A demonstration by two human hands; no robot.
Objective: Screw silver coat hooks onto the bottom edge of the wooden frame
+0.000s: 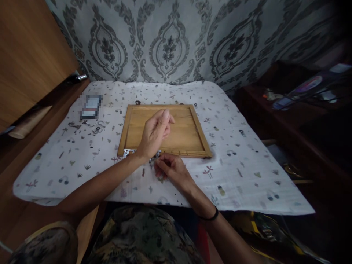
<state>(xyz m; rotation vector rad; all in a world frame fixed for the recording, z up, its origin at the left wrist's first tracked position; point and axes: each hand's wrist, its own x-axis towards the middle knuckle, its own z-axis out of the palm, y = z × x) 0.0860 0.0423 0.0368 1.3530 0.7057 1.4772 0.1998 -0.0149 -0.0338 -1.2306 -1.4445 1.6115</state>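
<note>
A wooden framed panel (pixel 181 128) lies flat on the cloth-covered table. My left hand (pixel 156 132) is raised over it, fingers curled in and thumb on top; whatever it may hold is hidden. Low at the panel's front edge, my right hand (pixel 172 170) has its fingers pressed together beside a silver metal fitting (pixel 158 154). What those fingers pinch is too small and dim to make out. Another silver metal fitting (pixel 126 152) sits at the panel's front left corner, partly behind my left wrist. Small dark holes run along the front rail.
White printed cloth (pixel 247 176) covers the table. At its left lie a pixelated rectangular item (pixel 91 106) and several small metal bits (pixel 98 129). A small dark fitting (pixel 138 103) shows at the panel's back edge. Wooden furniture (pixel 33 55) borders the left, a patterned curtain (pixel 170 40) the back.
</note>
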